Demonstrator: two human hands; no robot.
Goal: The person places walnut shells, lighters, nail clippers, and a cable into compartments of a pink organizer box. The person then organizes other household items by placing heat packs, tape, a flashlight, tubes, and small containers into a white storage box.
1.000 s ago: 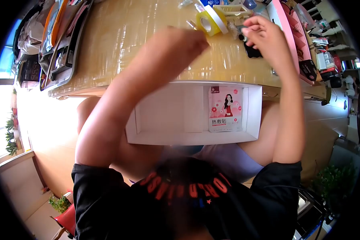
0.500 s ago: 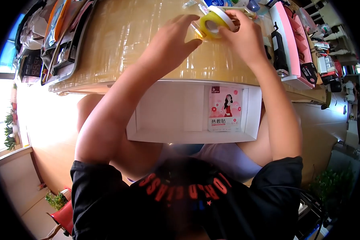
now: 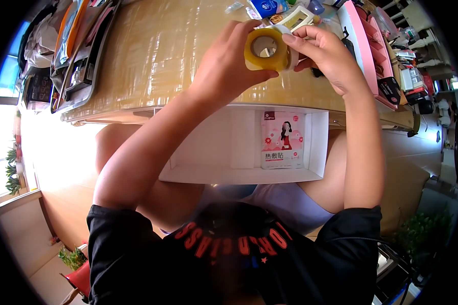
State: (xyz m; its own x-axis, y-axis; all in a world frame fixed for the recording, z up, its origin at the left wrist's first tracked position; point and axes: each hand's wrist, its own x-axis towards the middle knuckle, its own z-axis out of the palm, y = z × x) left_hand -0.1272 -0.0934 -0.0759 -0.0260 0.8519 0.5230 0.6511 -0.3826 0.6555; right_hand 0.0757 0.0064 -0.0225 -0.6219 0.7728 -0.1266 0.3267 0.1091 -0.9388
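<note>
A yellow roll of packing tape (image 3: 277,63) is raised above the table, its round hole turned toward me. My left hand (image 3: 226,63) is curled around its left side, with the thumb along the lower edge. My right hand (image 3: 328,53) grips a white roll (image 3: 294,57) pressed against the back of the yellow one, the thumb at their upper right rim. Most of the white roll is hidden. Below my forearms, a white open box or drawer (image 3: 203,152) holds a pink packet of heat patches (image 3: 283,140) at its right end.
A blue packet (image 3: 267,7) and a cream frame-like object (image 3: 301,19) lie at the table's far side. A pink divided organizer (image 3: 364,48) stands on the right. At the left is a dark tray (image 3: 86,84) of papers and pouches. The wooden table (image 3: 152,61) has a glossy cover.
Both tape rolls have come closer to me and turned, so the yellow one's hole faces me. My left hand, apart from them before, has closed on the yellow roll.
</note>
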